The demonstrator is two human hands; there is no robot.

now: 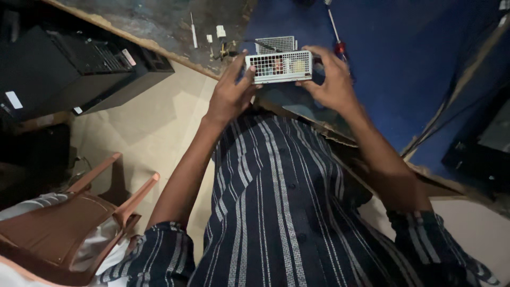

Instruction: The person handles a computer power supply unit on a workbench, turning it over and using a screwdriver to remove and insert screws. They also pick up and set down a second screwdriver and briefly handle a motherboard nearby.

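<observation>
over the bench edge (159, 45), a person holds a small metal grille box (279, 66) between both hands. left hand (229, 93) clasps its left end, right hand (332, 79) its right, fingers curled snugly. an even two-sided grip seems best, keeping it level.

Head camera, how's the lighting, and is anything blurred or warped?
Head view: dim overall; the metal box between the left hand and right hand is brightest and fairly sharp; the black case is lost in shadow; wide-angle bending tilts the table edge; corners soft.
</observation>
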